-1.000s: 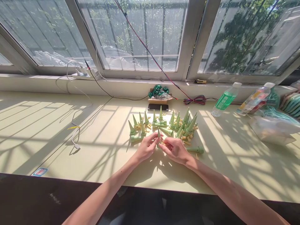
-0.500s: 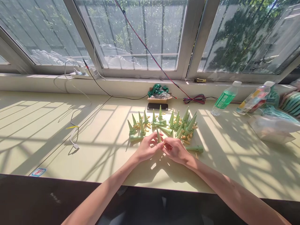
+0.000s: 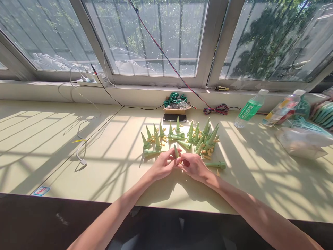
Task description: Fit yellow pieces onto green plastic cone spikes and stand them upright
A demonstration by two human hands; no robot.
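Note:
My left hand (image 3: pixel 165 164) is closed around a green cone-shaped plastic spike (image 3: pixel 176 151), its point upward. My right hand (image 3: pixel 194 166) pinches at the base of that spike, with its fingertips touching the left ones. Whatever small part is between the right fingers is hidden. Just beyond both hands stand several similar green spikes (image 3: pixel 190 133), with small yellow pegs (image 3: pixel 208 152) among them. One green spike with a tubular end (image 3: pixel 215 165) lies beside my right wrist, and another lying spike (image 3: pixel 153 152) is left of my left hand.
A black phone (image 3: pixel 174 118) lies before a small cardboard box (image 3: pixel 177 111). Two bottles, one with a green label (image 3: pixel 251 108), and a plastic bag (image 3: pixel 299 142) are at right. A white cable (image 3: pixel 82 160) crosses the left tabletop. The table's front edge (image 3: pixel 104 202) is near me.
Both hands have shifted very slightly downward and tilted a little while holding the same spike. The other spikes have stayed where they were.

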